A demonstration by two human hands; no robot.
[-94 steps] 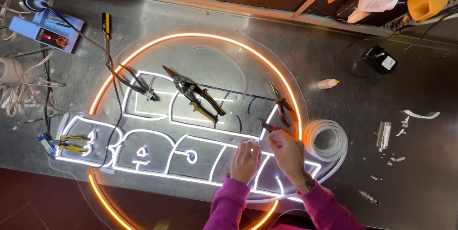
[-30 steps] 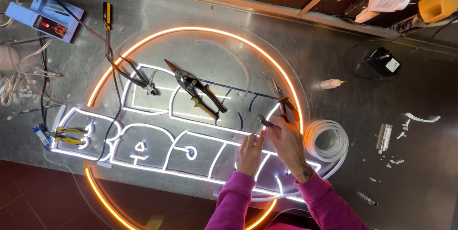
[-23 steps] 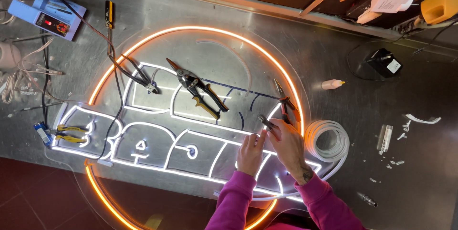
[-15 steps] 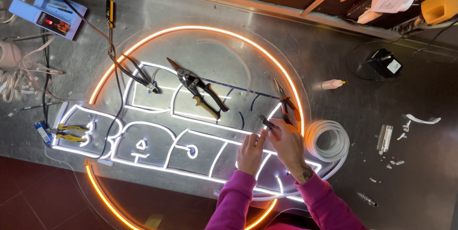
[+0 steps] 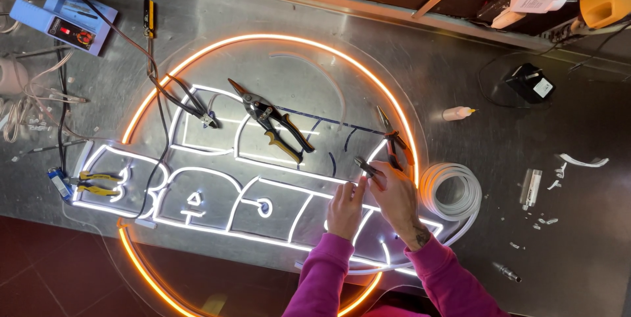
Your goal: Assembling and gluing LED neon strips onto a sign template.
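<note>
A round clear panel [image 5: 309, 70] lies on the metal bench, carrying a lit orange ring [image 5: 217, 47] and white glowing strip outlines [image 5: 217, 182]. My left hand [image 5: 343, 210] and my right hand [image 5: 397, 200] meet fingertip to fingertip on a white strip segment [image 5: 328, 178] at the sign's right part, both pinching it. A small dark cutter [image 5: 365, 166] lies just above my fingertips, touching or almost touching them. Pink sleeves cover both forearms.
On the panel lie tin snips [image 5: 273, 121], orange-handled needle-nose pliers [image 5: 394, 141] and black pliers [image 5: 190, 103]. Yellow-handled pliers [image 5: 92, 183] sit at the left, a coil of white strip [image 5: 453, 192] at the right. A small glue bottle [image 5: 457, 113], black adapter [image 5: 529, 84] and blue power box [image 5: 66, 24] are nearby.
My hands have crept slightly up along the strip toward the small cutter and stayed pinched together. The view has shifted a little; the tools have not moved.
</note>
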